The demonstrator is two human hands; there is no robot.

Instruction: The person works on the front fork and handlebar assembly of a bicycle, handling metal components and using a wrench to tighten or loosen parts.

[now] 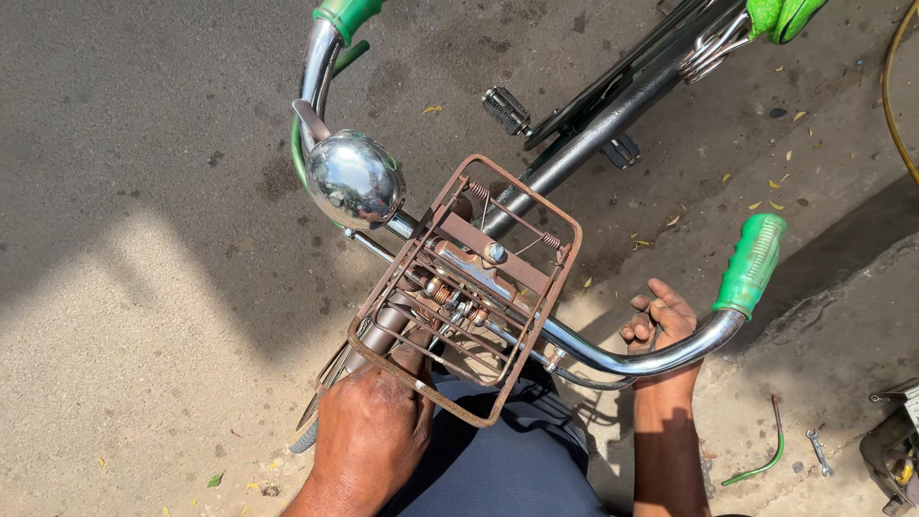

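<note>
Hands of one person work on a bicycle seen from above, over grey ground that is half in shadow. The left hand (pixel 371 426) lies at the near edge of the rusty wire carrier (pixel 466 287) that sits on the middle of the handlebar (pixel 613 356). Its fingers go under and around the lower corner of the carrier and are closed there on the wire or on the dark tube below it; I cannot tell which of the two. The right hand (pixel 659 321) is just behind the chrome handlebar, near the green rubber sleeve (pixel 752 265) at its right end. Its palm faces up, the fingers are loosely curled and spread, and it holds nothing.

On the left part of the handlebar a shiny round bell (pixel 354 179) stands beside the carrier. The black frame tube (pixel 593 134) goes away to the upper right, with a pedal (pixel 505 108) near it. On the ground at the lower right lie a small spanner (pixel 819 452) and a thin bent green rod (pixel 763 455), well apart from both hands. Dark blue trousers (pixel 503 460) show between the arms.
</note>
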